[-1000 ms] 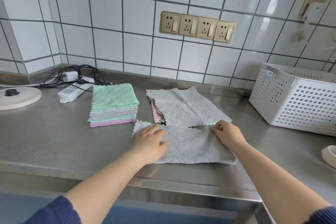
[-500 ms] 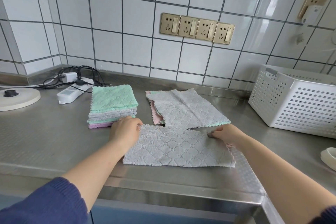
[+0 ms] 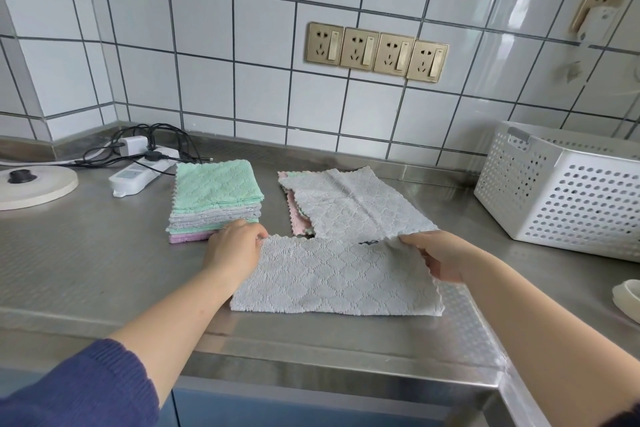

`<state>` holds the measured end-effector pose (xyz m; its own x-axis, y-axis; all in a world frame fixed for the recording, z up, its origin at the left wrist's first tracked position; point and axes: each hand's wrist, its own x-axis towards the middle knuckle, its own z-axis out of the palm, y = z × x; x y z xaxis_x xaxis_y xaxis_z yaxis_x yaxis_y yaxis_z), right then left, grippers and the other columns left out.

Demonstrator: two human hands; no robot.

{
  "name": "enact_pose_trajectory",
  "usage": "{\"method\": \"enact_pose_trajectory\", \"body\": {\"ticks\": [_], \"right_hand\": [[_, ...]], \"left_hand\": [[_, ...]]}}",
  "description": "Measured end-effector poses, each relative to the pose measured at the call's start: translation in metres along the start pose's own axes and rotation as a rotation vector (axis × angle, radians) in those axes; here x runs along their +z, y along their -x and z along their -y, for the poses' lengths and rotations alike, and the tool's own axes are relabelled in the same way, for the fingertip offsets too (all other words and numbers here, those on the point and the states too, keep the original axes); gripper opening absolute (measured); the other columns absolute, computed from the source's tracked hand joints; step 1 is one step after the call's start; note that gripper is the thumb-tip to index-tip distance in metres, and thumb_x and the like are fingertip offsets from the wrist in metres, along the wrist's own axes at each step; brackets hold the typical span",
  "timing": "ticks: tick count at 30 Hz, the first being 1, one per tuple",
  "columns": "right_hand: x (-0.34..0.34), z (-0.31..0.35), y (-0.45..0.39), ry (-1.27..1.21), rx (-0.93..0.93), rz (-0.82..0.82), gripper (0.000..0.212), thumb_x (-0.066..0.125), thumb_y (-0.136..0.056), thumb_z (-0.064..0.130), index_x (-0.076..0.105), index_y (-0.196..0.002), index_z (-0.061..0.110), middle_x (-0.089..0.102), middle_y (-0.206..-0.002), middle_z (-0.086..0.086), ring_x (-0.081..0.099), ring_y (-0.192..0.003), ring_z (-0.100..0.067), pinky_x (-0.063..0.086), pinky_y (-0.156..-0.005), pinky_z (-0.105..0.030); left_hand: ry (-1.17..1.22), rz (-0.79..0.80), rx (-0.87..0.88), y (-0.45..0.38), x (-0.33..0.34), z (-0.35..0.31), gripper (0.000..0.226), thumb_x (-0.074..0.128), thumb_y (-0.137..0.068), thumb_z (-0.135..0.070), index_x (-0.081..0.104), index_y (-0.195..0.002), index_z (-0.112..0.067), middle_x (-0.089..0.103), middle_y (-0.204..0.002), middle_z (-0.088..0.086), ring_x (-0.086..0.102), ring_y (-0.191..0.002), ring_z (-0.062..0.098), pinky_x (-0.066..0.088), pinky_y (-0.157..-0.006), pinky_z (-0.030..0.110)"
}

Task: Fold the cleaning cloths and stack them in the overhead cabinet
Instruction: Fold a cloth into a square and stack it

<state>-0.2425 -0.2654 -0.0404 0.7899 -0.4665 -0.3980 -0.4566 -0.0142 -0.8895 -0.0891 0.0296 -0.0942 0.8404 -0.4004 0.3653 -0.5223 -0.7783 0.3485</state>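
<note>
Textured stainless-steel desk (image 3: 86, 263), carrying all items. White perforated plastic basket (image 3: 561, 194), at 3 o'clock, well apart from the work. Loose pile of unfolded grey, pink and green cloths (image 3: 353, 204), at 12 o'clock of the cloth in hand. Grey quilted microfibre cloth (image 3: 332, 277), folded once into a long strip, centre front, lying flat but for its right end. Neat stack of folded green, grey and purple cloths (image 3: 214, 201), at 11 o'clock. Left hand (image 3: 235, 246): closed lightly, pinning the strip's far left corner, just beside the stack. Right hand (image 3: 440, 256): pinching the far right corner, raised off the desk. Handling note: carry the right end over to 9 o'clock, match the scalloped edges, then press the crease flat.
</note>
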Motion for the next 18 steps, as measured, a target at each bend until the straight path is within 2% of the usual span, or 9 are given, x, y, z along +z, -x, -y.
{"method": "enact_pose_trajectory", "body": {"ticks": [2,3,6,8,11,15,18], "right_hand": [[0.001,0.0,0.001,0.042,0.001,-0.015,0.017,0.063,-0.089,0.019,0.069,-0.086,0.004,0.063,-0.069,-0.006,0.056,-0.059,-0.016,0.045,-0.06,-0.024],[0.001,0.0,0.0,0.048,-0.012,-0.047,0.018,0.064,-0.089,0.02,0.068,-0.085,0.003,0.061,-0.07,-0.008,0.053,-0.059,-0.017,0.043,-0.058,-0.023],[0.0,-0.004,-0.001,0.062,-0.054,-0.191,0.023,0.064,-0.088,0.022,0.061,-0.074,0.005,0.045,-0.058,-0.005,0.04,-0.049,-0.015,0.035,-0.043,-0.021],[-0.002,-0.009,-0.006,0.08,-0.068,-0.259,0.026,0.064,-0.088,0.025,0.055,-0.073,0.007,0.038,-0.056,-0.004,0.035,-0.047,-0.016,0.03,-0.044,-0.023],[-0.004,-0.014,-0.009,0.151,-0.088,-0.304,0.029,0.065,-0.087,0.029,0.055,-0.072,0.006,0.038,-0.054,-0.006,0.035,-0.042,-0.019,0.03,-0.044,-0.023],[-0.005,-0.017,-0.01,0.269,-0.133,-0.368,0.038,0.067,-0.085,0.033,0.067,-0.083,-0.004,0.035,-0.043,-0.002,0.031,-0.028,-0.015,0.028,-0.039,-0.019],[-0.003,-0.018,-0.009,0.326,-0.154,-0.417,0.036,0.068,-0.084,0.035,0.07,-0.085,-0.001,0.035,-0.038,0.001,0.031,-0.025,-0.012,0.029,-0.039,-0.02]], "left_hand": [[0.014,-0.001,0.0,0.0,0.0,0.001,0.028,0.047,-0.092,-0.011,0.065,-0.109,-0.025,0.06,-0.108,0.0,0.057,-0.103,0.022,0.046,-0.081,0.035],[0.026,-0.002,0.0,0.0,0.001,0.001,0.028,0.047,-0.092,-0.01,0.065,-0.109,-0.024,0.06,-0.108,0.0,0.056,-0.103,0.022,0.046,-0.082,0.035],[0.057,0.0,0.0,0.0,0.003,0.004,0.029,0.047,-0.092,-0.007,0.066,-0.109,-0.022,0.06,-0.106,0.002,0.057,-0.102,0.023,0.046,-0.082,0.036],[0.068,-0.004,0.0,-0.001,0.004,0.006,0.03,0.047,-0.092,-0.005,0.066,-0.108,-0.021,0.059,-0.105,0.003,0.057,-0.101,0.024,0.046,-0.083,0.036],[0.084,-0.013,-0.006,-0.001,0.006,0.007,0.031,0.047,-0.091,-0.002,0.067,-0.107,-0.019,0.059,-0.105,0.005,0.057,-0.1,0.026,0.045,-0.082,0.036],[0.078,-0.021,-0.008,-0.002,0.009,0.009,0.031,0.047,-0.09,-0.001,0.067,-0.107,-0.018,0.059,-0.106,0.005,0.057,-0.1,0.027,0.045,-0.081,0.035],[0.067,-0.009,-0.022,-0.003,0.008,0.009,0.031,0.047,-0.09,-0.001,0.067,-0.107,-0.019,0.059,-0.105,0.005,0.056,-0.099,0.026,0.043,-0.08,0.034]]}}
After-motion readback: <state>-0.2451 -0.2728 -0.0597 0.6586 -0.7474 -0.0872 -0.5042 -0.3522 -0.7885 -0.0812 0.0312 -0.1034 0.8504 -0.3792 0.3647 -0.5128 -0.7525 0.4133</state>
